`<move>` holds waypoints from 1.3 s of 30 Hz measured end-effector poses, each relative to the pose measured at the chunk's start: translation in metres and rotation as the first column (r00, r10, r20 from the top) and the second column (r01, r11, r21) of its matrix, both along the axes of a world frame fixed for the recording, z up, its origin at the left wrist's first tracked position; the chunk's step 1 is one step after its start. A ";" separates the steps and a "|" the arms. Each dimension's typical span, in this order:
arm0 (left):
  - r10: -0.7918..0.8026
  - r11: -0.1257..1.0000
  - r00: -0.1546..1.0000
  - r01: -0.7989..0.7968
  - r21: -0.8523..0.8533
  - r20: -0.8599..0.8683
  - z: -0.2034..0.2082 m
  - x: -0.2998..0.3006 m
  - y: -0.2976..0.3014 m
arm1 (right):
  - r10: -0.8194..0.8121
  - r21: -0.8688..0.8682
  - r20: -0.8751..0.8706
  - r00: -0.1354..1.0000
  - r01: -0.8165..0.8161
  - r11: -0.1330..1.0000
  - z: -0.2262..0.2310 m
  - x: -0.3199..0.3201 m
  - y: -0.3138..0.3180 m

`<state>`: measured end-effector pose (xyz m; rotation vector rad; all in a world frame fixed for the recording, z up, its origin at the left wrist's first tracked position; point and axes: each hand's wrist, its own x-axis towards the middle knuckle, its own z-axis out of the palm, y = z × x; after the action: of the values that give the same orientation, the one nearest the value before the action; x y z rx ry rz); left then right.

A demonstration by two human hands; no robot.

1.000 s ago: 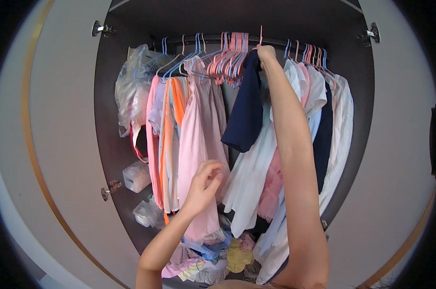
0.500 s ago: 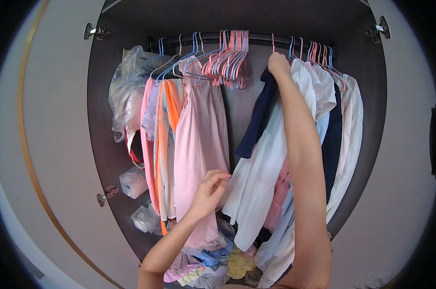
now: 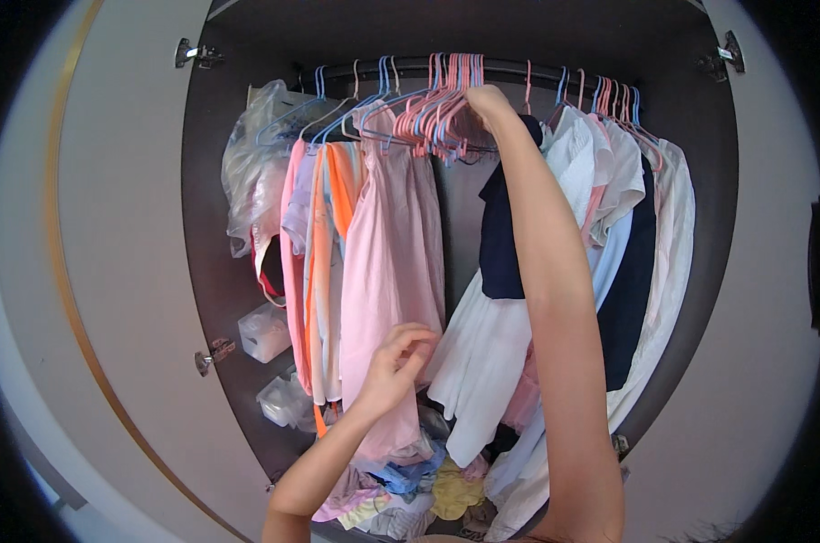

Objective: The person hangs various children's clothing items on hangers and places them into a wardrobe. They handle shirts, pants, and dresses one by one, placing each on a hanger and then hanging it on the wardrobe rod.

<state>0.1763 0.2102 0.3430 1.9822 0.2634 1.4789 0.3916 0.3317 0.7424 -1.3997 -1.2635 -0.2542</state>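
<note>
Navy garment (image 3: 500,244) hangs right of centre, partly behind my right forearm (image 3: 559,299); a knock could swing it loose. Pink hangers (image 3: 442,118) bunch tightly to its upper left, so tugging one might drag tangled neighbours. My right hand (image 3: 490,107) has fingers curled there, grip hidden, I can't tell; my left hand (image 3: 396,362), half open, holds nothing.

"What's on the left arm (image 3: 318,472)?"
"It's bare past the elbow, below and left of the pink dress (image 3: 374,262)."
"And the right arm (image 3: 555,271)?"
"Bare too, right of that dress, broadening past the elbow."
"The left grip (image 3: 397,364)?"
"Bare, slender-fingered, in front of the dress."
"Anything else?"
"Fine dark wisps (image 3: 719,534), apparently hair, far right of and below it."
</note>
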 end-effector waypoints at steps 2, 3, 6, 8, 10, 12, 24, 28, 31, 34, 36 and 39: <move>0.036 0.999 0.999 -0.036 -0.009 0.014 -0.005 -0.012 0.003 | -0.141 0.054 0.064 0.988 0.137 0.989 -0.011 -0.010 -0.008; 0.051 0.999 0.999 -0.051 -0.013 0.012 -0.005 -0.016 0.002 | -0.147 0.054 0.054 0.988 0.144 0.988 -0.014 -0.012 -0.014; 0.072 0.997 0.997 -0.072 -0.034 0.008 -0.008 -0.023 -0.002 | -0.175 0.064 0.046 0.983 0.172 0.983 -0.012 -0.009 -0.022; 0.081 0.995 0.997 -0.081 -0.060 -0.003 -0.013 -0.027 -0.005 | -0.169 0.132 0.019 0.985 0.165 0.977 -0.007 -0.002 -0.029; 0.089 0.995 0.996 -0.088 -0.053 0.009 -0.015 -0.032 -0.011 | -0.160 0.191 -0.056 0.986 0.168 0.967 -0.004 -0.004 -0.036; 0.101 0.994 0.995 -0.101 -0.049 0.007 -0.020 -0.039 -0.016 | -0.121 0.279 -0.011 0.993 0.119 0.953 -0.017 -0.010 -0.050; 0.175 0.982 0.984 -0.177 -0.061 -0.032 -0.059 -0.075 -0.101 | 0.244 0.289 0.126 0.962 -0.271 0.918 -0.329 -0.100 -0.217; 0.022 0.990 0.982 -0.047 -0.132 -0.187 -0.109 -0.076 -0.143 | 0.225 0.152 -0.016 0.974 -0.220 0.964 -0.445 -0.128 -0.264; -0.348 0.832 0.917 0.204 -0.516 -0.197 -0.160 -0.083 -0.177 | 0.154 0.051 -0.090 0.984 -0.150 0.987 -0.512 -0.143 -0.298; -0.497 0.693 0.851 0.271 -0.668 -0.170 -0.207 -0.091 -0.206 | 0.125 0.014 -0.181 0.976 -0.124 0.992 -0.574 -0.155 -0.330; -0.546 0.604 0.826 0.275 -0.748 -0.138 -0.240 -0.094 -0.227 | 0.143 -0.014 -0.222 0.965 -0.150 0.989 -0.609 -0.154 -0.348; -0.542 0.743 0.671 0.101 -0.662 -0.505 -0.289 -0.101 -0.256 | 0.187 -0.056 -0.770 0.610 -0.357 0.933 -0.641 -0.142 -0.353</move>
<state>0.0755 -0.0459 0.0539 1.8087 0.5466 0.2869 0.2492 -0.0215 0.1017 -1.2397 -0.7667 0.6580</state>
